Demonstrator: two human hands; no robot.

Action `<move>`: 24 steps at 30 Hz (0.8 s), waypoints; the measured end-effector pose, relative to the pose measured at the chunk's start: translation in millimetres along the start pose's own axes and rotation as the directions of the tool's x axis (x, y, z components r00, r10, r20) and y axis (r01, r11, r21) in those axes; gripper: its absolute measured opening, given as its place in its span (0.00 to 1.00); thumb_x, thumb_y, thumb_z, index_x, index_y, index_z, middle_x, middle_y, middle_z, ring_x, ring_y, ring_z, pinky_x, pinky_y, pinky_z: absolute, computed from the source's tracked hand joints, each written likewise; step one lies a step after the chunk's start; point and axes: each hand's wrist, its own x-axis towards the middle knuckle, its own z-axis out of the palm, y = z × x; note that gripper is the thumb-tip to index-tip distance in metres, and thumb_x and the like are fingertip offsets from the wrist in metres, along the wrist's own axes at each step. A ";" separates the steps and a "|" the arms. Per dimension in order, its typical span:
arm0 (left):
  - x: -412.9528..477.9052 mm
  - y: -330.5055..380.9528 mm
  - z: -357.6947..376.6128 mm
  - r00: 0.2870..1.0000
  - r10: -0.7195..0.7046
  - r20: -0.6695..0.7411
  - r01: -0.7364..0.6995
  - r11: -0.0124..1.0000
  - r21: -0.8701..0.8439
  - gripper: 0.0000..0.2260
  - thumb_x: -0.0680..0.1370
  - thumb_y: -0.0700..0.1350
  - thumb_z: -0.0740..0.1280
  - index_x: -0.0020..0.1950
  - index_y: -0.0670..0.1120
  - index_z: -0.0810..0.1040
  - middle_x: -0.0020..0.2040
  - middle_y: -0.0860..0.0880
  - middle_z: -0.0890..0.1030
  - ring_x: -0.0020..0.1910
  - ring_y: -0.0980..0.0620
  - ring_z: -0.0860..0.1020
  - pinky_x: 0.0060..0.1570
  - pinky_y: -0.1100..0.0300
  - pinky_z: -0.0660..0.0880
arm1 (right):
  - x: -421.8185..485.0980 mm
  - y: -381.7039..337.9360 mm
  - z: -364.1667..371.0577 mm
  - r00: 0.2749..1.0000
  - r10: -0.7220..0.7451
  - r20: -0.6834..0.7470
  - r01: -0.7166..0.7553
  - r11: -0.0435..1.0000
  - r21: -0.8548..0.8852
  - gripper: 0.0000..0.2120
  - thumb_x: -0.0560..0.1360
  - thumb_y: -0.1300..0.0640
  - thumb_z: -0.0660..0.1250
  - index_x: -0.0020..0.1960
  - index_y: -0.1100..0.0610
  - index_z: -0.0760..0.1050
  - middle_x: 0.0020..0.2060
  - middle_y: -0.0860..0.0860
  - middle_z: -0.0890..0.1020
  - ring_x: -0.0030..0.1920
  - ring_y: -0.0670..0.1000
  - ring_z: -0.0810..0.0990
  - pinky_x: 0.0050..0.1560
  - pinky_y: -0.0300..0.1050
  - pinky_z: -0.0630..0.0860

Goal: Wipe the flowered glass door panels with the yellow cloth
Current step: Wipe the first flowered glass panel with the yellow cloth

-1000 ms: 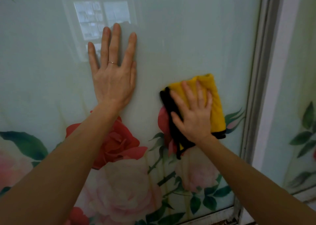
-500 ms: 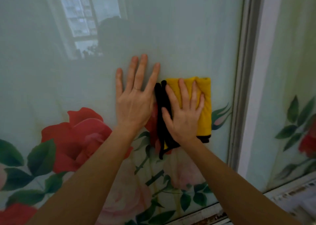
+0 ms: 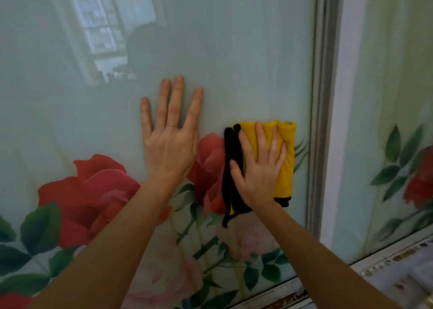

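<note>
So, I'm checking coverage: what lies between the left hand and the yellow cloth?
Head view: only glass, printed with a red rose, lies between the left hand and the yellow cloth.

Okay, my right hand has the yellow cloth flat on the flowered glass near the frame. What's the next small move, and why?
Probably slide the yellow cloth a little rightward to the door frame. The right hand presses it flat with straight fingers. A narrow strip of the glass panel shows between cloth and frame. The left hand braces flat on the glass, clear of that path.
</note>
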 end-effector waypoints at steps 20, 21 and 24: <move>1.7 0.0 5.2 0.999 0.001 -0.033 0.001 0.998 0.060 0.26 0.81 0.37 0.61 0.80 0.49 0.65 0.78 0.41 0.67 0.77 0.40 0.65 0.74 0.35 0.61 | -9.7 49.3 -13.2 0.984 0.164 0.069 -0.168 0.983 0.069 0.27 0.83 0.47 0.57 0.80 0.52 0.58 0.80 0.62 0.60 0.80 0.67 0.52 0.77 0.70 0.48; 1.4 0.2 5.4 0.999 -0.001 -0.032 0.004 0.998 0.066 0.26 0.81 0.37 0.61 0.80 0.49 0.65 0.78 0.41 0.66 0.77 0.39 0.65 0.74 0.35 0.61 | 2.7 45.2 -12.9 0.989 0.141 0.046 -0.144 0.987 0.074 0.27 0.83 0.48 0.57 0.80 0.52 0.58 0.79 0.62 0.61 0.80 0.68 0.53 0.76 0.71 0.48; 1.4 1.2 5.5 0.999 0.007 -0.033 -0.005 0.998 0.066 0.25 0.82 0.38 0.61 0.80 0.49 0.65 0.77 0.41 0.67 0.77 0.39 0.65 0.73 0.35 0.62 | 42.8 40.8 -13.3 0.999 0.033 -0.009 -0.032 0.995 0.090 0.26 0.83 0.50 0.59 0.79 0.54 0.62 0.79 0.63 0.63 0.79 0.69 0.54 0.76 0.71 0.48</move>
